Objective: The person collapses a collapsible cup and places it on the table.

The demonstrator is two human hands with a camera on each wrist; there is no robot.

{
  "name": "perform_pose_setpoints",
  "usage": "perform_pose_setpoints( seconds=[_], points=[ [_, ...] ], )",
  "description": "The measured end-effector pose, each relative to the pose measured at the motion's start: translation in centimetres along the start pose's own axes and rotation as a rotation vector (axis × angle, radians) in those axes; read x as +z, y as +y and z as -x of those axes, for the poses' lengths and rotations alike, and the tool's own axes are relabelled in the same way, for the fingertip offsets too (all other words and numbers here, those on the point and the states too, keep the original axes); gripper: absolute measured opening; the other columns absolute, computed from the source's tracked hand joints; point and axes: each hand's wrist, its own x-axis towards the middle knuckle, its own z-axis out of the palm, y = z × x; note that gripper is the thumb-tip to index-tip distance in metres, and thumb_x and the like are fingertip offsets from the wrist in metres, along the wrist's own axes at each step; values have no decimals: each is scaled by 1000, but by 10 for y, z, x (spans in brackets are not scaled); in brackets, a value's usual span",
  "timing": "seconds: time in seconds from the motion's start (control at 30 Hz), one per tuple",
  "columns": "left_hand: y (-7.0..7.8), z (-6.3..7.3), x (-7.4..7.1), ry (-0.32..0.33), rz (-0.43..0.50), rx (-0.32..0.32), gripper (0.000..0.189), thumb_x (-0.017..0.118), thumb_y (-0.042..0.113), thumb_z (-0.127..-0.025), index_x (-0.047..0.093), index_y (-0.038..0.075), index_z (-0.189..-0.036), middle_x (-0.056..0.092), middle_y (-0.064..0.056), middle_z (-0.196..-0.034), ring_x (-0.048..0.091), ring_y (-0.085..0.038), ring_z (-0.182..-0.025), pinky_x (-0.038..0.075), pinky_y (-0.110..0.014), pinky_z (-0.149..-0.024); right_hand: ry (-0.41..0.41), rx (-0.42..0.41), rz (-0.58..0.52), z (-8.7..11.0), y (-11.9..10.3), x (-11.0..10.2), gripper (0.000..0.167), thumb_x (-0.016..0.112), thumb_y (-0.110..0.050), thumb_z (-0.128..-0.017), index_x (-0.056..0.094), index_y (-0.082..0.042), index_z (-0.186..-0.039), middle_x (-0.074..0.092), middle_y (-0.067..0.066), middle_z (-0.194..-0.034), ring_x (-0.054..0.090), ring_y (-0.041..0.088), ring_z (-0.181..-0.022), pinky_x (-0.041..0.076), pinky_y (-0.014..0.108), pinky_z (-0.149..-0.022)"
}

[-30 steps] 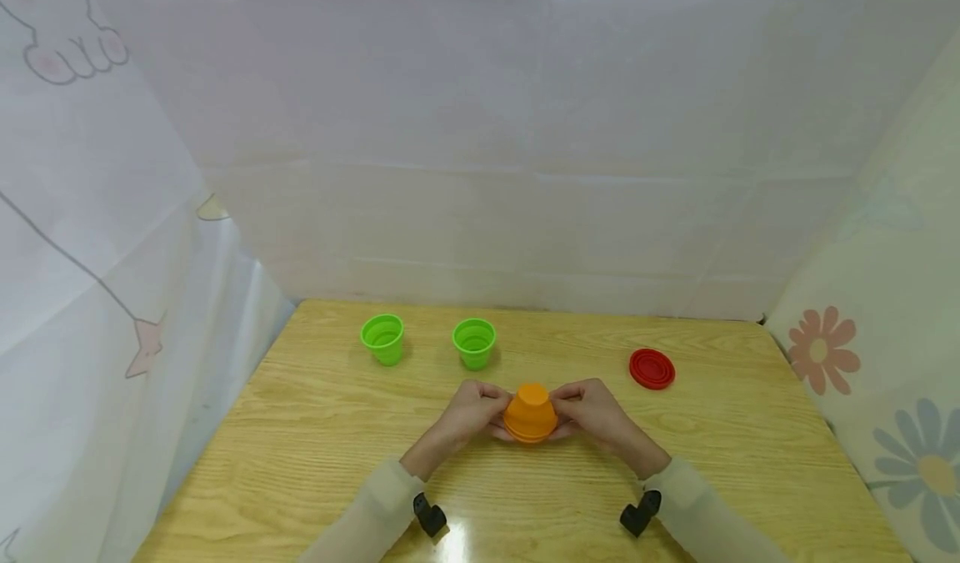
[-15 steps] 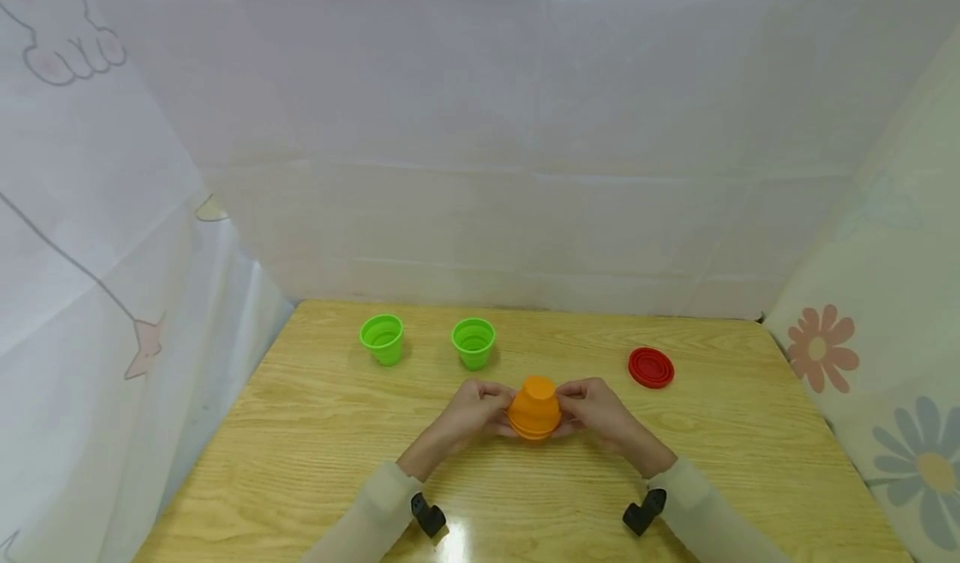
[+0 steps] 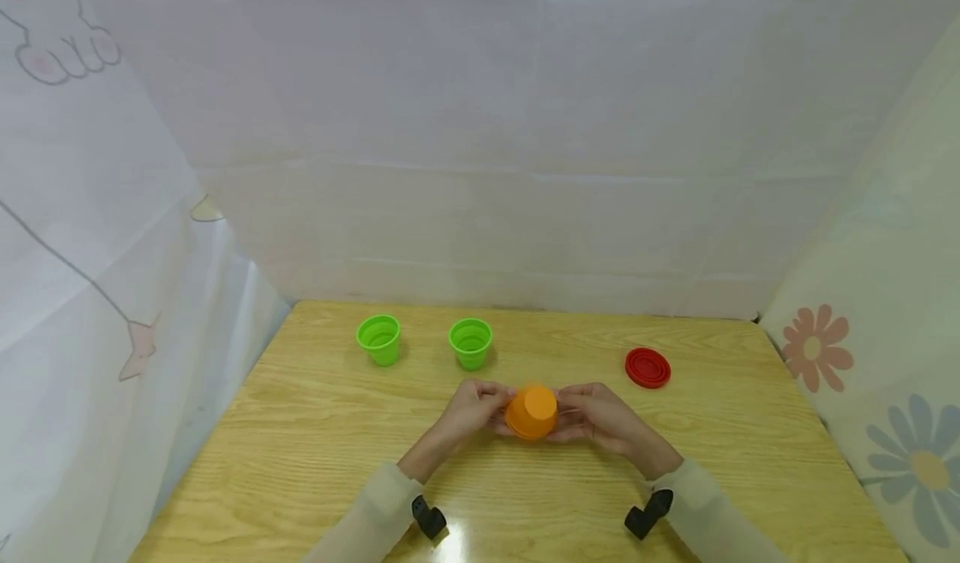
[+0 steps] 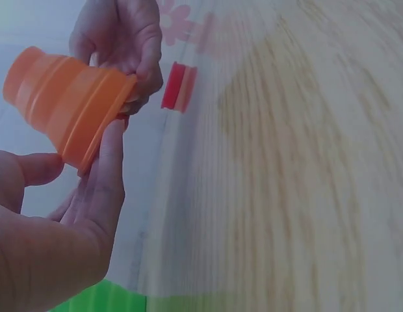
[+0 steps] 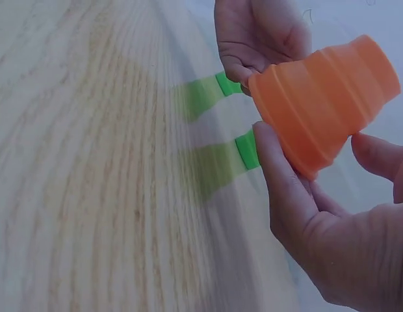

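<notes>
An orange collapsible cup, ribbed and extended, is held upside down and tilted above the table, its base turned up. On its left side my left hand pinches the rim between thumb and fingers, plain in the left wrist view on the cup. Opposite, my right hand has its fingers along the rim and its thumb at the side wall, as the right wrist view shows on the cup. The inside of the cup is hidden.
Two green collapsible cups stand upright, mouths up, at the back left of the wooden table. A red collapsible cup, folded flat, lies at the back right. Pale printed cloth hangs behind the table and along its sides.
The orange cup first shifts slightly right, then back left, and its base now tips more toward the head camera. Both hands stay at its sides, the right one's fingers slightly shifted.
</notes>
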Motion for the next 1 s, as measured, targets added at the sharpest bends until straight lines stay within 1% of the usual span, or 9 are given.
perform_pose_setpoints(
  seconds=[0.13, 0.2, 0.3, 0.4, 0.47, 0.63, 0.73, 0.87, 1.0],
  points=[
    [3, 1, 1, -41, 4, -12, 40, 63, 29, -107, 71, -5, -127, 77, -16, -111, 77, -16, -86, 68, -45, -86, 30, -7, 28, -2, 4, 1, 39, 62, -18, -107, 64, 11, -133, 76, 9, -119, 77, 23, -103, 65, 49, -94],
    [3, 1, 1, -58, -2, -13, 43, 65, 34, -106, 72, -4, -126, 78, -14, -110, 77, -16, -86, 68, -45, -86, 51, -15, 46, -4, 6, 1, 38, 65, -17, -106, 65, 11, -131, 76, 9, -117, 77, 23, -103, 66, 48, -94],
    [2, 0, 0, -86, 0, -13, 44, 64, 35, -106, 73, -5, -124, 78, -13, -107, 77, -17, -85, 68, -45, -85, 89, -34, 89, -7, 7, 2, 39, 66, -16, -105, 63, 13, -130, 76, 10, -115, 77, 22, -100, 67, 46, -91],
    [1, 0, 0, -108, 17, -19, 44, 63, 33, -107, 72, -5, -126, 79, -13, -107, 77, -16, -84, 69, -45, -84, 122, -61, 150, -8, 7, 4, 39, 66, -14, -104, 62, 15, -130, 77, 11, -113, 77, 20, -96, 68, 44, -87],
    [0, 0, -1, -115, 37, -29, 42, 61, 30, -108, 71, -6, -127, 78, -16, -110, 77, -16, -84, 69, -44, -84, 135, -77, 190, -8, 6, 6, 39, 65, -13, -104, 62, 16, -129, 77, 14, -112, 78, 20, -94, 69, 44, -85],
    [-2, 1, 0, -113, 73, -26, 37, 58, 18, -108, 69, -10, -129, 71, -23, -132, 77, -17, -84, 69, -42, -82, 140, -107, 274, -7, 4, 11, 36, 60, -9, -106, 62, 18, -130, 77, 22, -115, 79, 20, -92, 69, 47, -82],
    [-3, 1, 0, -103, 73, -15, 34, 56, 13, -108, 68, -12, -128, 69, -25, -134, 77, -18, -84, 69, -41, -82, 129, -112, 301, -7, 3, 12, 35, 56, -8, -108, 62, 18, -131, 76, 26, -118, 79, 21, -93, 69, 47, -81],
    [-3, 0, 0, -75, 78, -12, 32, 54, 9, -108, 66, -12, -129, 73, -26, -123, 76, -18, -84, 69, -39, -80, 108, -76, 279, -8, 4, 12, 35, 52, -9, -110, 63, 16, -131, 74, 24, -120, 78, 22, -95, 69, 44, -81],
    [-2, 0, 0, -32, 45, 5, 32, 53, 9, -109, 65, -11, -131, 74, -26, -122, 76, -18, -89, 69, -40, -82, 66, -17, 171, -9, 5, 10, 37, 52, -13, -110, 63, 14, -134, 74, 18, -122, 77, 23, -99, 68, 44, -87]
  ],
)
